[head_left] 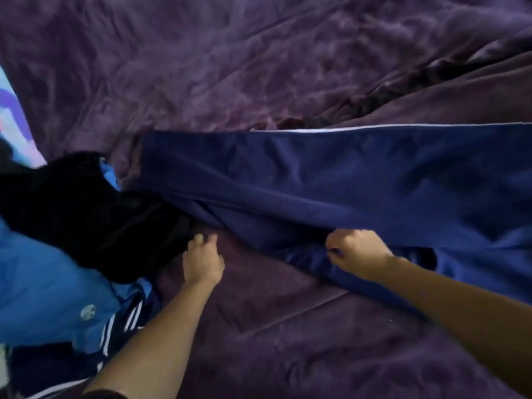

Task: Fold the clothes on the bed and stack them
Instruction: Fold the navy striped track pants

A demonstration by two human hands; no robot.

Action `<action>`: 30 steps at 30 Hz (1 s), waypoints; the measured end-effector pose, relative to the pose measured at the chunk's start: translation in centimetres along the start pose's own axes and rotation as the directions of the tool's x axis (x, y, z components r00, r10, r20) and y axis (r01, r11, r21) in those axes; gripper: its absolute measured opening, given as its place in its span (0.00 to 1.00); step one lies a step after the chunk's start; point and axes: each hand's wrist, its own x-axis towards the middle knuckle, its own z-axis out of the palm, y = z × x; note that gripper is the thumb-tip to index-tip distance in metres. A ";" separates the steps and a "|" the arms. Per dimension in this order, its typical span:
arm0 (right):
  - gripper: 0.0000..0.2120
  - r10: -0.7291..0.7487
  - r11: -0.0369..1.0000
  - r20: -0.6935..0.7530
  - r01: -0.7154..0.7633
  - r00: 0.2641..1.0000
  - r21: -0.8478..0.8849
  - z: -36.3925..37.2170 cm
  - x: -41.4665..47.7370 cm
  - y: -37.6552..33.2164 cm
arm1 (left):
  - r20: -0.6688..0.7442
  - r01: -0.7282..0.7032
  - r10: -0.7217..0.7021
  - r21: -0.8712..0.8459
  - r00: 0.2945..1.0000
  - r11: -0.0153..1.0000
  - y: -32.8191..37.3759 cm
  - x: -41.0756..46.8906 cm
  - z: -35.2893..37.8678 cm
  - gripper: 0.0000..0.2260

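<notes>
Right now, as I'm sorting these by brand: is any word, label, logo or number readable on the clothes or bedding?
No readable text anywhere.
The navy trousers show only a white edge stripe, the blue shirt a blurred button, the striped garment only white stripes.

Trousers [316,180] lie across the bed [230,67]; a heap of clothes [72,226] lies at their left end.

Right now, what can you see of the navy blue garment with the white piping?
The smooth, slightly shiny navy blue garment lies spread across the purple plush bedcover, running off frame to the right. Thin white piping lines its far edge. Its other end meets a crumpled black garment. The right hand grips its bunched near edge.
</notes>
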 end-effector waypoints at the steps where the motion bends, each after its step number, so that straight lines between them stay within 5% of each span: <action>1: 0.14 -0.051 0.996 0.041 0.054 0.998 -0.068 2.0 -0.2 -1.0 | -0.077 -0.117 0.123 0.076 0.989 0.990 -0.2 0.4 1.2 0.25; 3: 0.35 -0.022 0.973 0.164 0.059 0.986 -0.222 5.3 -0.6 -2.4 | -0.202 -0.258 0.284 0.145 0.937 0.955 -0.1 1.6 2.9 0.31; 5: 0.45 0.075 0.957 0.141 -0.032 0.987 -0.288 6.5 -0.4 -2.8 | -0.320 -0.288 0.318 0.137 0.892 0.948 0.4 3.3 3.5 0.35; 8: 0.29 0.118 0.959 -0.042 -0.125 0.992 -0.255 5.8 0.6 -2.6 | -0.432 -0.296 0.295 0.068 0.852 0.953 1.5 4.9 2.2 0.37; 11: 0.13 -0.023 0.985 -0.088 0.007 0.996 -0.174 3.6 -0.2 -2.9 | -0.445 -0.332 0.349 0.119 0.824 0.936 1.6 5.5 0.8 0.20; 13: 0.15 -0.046 0.993 -0.045 0.041 0.998 -0.115 1.9 -2.0 -3.4 | -0.393 -0.365 0.408 0.181 0.824 0.913 1.1 4.9 0.0 0.09; 18: 0.21 0.068 0.998 0.089 -0.067 0.994 -0.011 -1.2 -6.9 -3.6 | -0.017 -0.558 0.577 0.235 0.816 0.796 -2.4 -1.3 -2.2 0.14; 22: 0.24 0.129 0.989 0.177 -0.139 0.976 0.049 -3.7 -9.0 -3.6 | 0.188 -0.596 0.570 0.127 0.800 0.793 -8.0 -7.6 -1.9 0.06; 26: 0.17 0.302 0.953 0.007 -0.302 0.953 0.019 -4.5 -5.1 -2.8 | 0.051 -0.440 0.440 0.204 0.897 0.874 -11.9 -9.3 0.0 0.08; 30: 0.22 0.404 0.882 -0.158 -0.430 0.901 -0.194 -3.5 -1.1 -2.6 | -0.061 -0.301 0.339 0.336 0.939 0.893 -11.5 -8.2 1.2 0.14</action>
